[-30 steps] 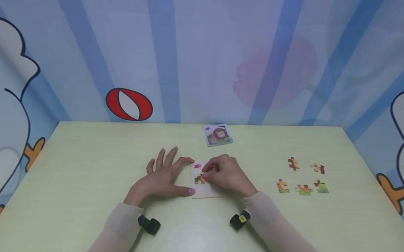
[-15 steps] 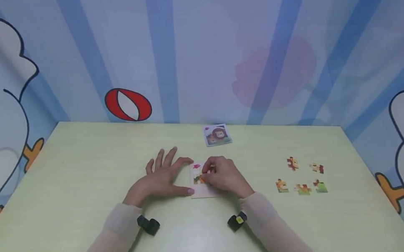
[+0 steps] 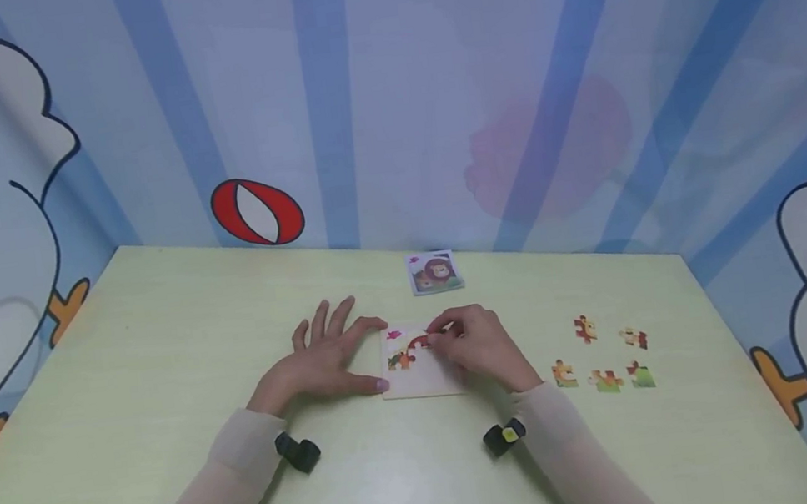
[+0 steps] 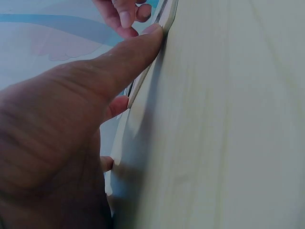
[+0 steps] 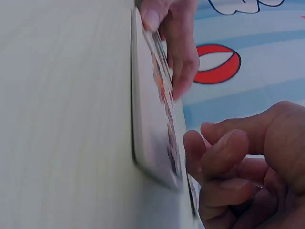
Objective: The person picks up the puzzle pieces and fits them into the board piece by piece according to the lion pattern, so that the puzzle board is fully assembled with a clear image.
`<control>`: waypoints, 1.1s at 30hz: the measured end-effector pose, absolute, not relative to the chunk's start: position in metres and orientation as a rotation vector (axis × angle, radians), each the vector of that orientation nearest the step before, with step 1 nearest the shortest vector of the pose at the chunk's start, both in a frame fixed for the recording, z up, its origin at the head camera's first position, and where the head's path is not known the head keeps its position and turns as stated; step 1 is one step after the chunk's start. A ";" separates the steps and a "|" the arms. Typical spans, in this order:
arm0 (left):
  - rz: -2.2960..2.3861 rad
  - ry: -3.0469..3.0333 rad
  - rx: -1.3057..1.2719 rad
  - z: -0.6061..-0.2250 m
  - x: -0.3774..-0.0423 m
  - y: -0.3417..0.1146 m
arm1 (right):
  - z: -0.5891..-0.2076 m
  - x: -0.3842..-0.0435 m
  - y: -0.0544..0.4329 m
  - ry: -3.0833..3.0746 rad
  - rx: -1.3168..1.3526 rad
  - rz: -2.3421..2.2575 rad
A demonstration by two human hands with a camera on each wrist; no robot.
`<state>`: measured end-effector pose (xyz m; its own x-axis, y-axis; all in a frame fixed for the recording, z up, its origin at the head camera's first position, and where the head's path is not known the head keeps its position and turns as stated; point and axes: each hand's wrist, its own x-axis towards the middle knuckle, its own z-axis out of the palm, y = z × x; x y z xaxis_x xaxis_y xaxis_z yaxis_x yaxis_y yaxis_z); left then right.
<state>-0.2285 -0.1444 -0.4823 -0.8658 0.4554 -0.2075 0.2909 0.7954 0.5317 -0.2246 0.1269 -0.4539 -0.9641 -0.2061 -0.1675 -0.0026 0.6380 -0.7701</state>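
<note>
In the head view, a thin pale puzzle board (image 3: 423,384) lies mid-table, with jigsaw pieces across its upper left. One has a pink flower (image 3: 393,335), one is orange and green (image 3: 400,361), and another is reddish brown (image 3: 420,342). My left hand (image 3: 323,367) rests on the board's left side, thumb at the lower corner, index finger at the upper corner, other fingers spread. My right hand (image 3: 478,342) is over the board's right part, its fingers curled, fingertips right at the reddish-brown piece. In the right wrist view I cannot tell whether anything lies between those fingertips (image 5: 226,145).
To the right of the board lie several loose jigsaw pieces, among them a brown-and-yellow one (image 3: 584,329) and a green one (image 3: 641,374). Behind it sits a lion-picture card or board (image 3: 434,272). A printed curtain (image 3: 405,117) rises along the table's (image 3: 171,449) back edge.
My right hand has shifted a little to the right over the board, uncovering the reddish-brown piece and more of the board's lower part. My left hand keeps its place.
</note>
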 end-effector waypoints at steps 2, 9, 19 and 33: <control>0.714 2.662 0.573 -0.481 -0.228 -0.145 | -0.451 -0.227 0.137 2.661 -0.159 -1.207; 0.754 2.643 0.580 -0.480 -0.227 -0.141 | -0.445 -0.231 0.189 2.740 -0.048 -1.145; 0.762 2.660 0.588 -0.490 -0.228 -0.140 | -0.446 -0.223 0.274 2.890 0.018 -1.044; 0.765 2.648 0.595 -0.484 -0.228 -0.146 | -0.447 -0.217 0.323 2.856 0.182 -0.872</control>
<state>-0.2284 -0.1459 -0.4841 -0.8621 0.4717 -0.1852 0.3002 0.7698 0.5633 -0.2167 0.3230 -0.4467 -0.9814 0.0719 -0.1781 0.1592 0.8235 -0.5445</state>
